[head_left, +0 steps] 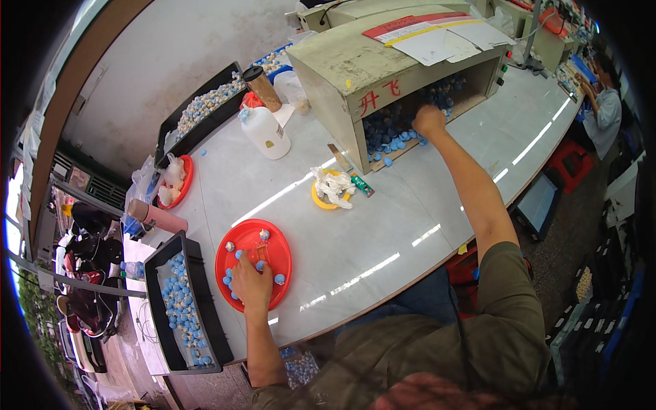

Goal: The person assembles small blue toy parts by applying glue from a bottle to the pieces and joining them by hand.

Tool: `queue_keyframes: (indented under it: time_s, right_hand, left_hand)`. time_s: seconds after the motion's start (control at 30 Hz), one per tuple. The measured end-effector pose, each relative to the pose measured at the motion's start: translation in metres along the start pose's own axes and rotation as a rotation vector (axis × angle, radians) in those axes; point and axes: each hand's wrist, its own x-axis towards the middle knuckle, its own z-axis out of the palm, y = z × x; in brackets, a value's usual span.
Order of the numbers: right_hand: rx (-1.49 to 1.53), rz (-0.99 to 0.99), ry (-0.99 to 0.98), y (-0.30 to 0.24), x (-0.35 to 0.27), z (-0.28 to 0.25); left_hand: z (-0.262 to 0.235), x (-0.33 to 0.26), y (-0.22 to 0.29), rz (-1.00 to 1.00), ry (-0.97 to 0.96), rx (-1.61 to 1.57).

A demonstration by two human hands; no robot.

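The left hand is laid spread on a red plate; the right hand is curled among blue pieces inside a box.

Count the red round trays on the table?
2. One red tray sits near the front edge under the left hand; a smaller red tray lies farther left, beside the pink bottle. Others may be hidden.

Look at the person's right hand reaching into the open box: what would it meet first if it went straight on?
The right hand would probably first meet the pile of small blue pieces inside the beige box; depth there is hard to judge.
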Motion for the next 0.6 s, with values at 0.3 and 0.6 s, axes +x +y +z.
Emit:
queue_keyframes:
  time_s: [0.3, 0.6]
  right_hand:
    - [1.158, -0.309, 0.053, -0.029, -0.172, -0.001]
    - [0.723, -0.756, 0.102, -0.06, -0.271, -0.015]
  left_hand:
    - [0.005, -0.009, 0.096, 0.107, -0.352, -1.215]
    - [0.05, -0.024, 0.169, -0.183, -1.063, -1.71]
